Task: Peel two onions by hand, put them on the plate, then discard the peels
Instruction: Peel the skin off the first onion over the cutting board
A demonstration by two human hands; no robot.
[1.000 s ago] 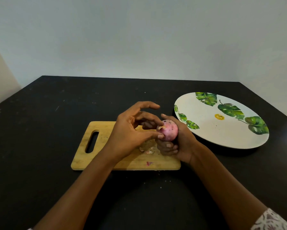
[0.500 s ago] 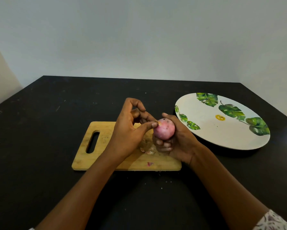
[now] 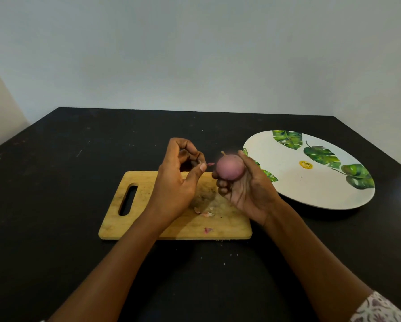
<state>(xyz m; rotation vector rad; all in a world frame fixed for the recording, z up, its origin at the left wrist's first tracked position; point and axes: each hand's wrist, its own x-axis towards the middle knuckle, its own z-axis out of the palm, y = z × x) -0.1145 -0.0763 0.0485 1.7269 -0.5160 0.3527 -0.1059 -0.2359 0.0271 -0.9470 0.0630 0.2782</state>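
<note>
right hand (image 3: 248, 189) is sitting just right of frame centre, fingers curling round the onion (image 3: 229, 168) and cupping it from below, thumb lying along its right side. the onion is looking pinkish-purple and mostly smooth, with a small stub sticking up at its top. it is hanging above the right end of the cutting board (image 3: 116, 219), clear of the wood, just left of the plate (image 3: 311, 187).

left hand (image 3: 178, 182) is sitting just left of centre, thumb and forefinger pinching a tiny peel sliver (image 3: 210, 163), other fingers curling in behind. the sliver is pointing right toward the onion; can't tell whether its tip is touching it.

peel scraps (image 3: 204, 212) are lying on the board below the hands, and one more pink bit is lying near the board's lower edge. the board, handle slot at its left, is lying flat on the black table (image 3: 55, 182).

the plate, white with a green leaf print, is sitting at right of frame, beside the board. a patterned sleeve (image 3: 380, 307) is showing at the lower right corner.
</note>
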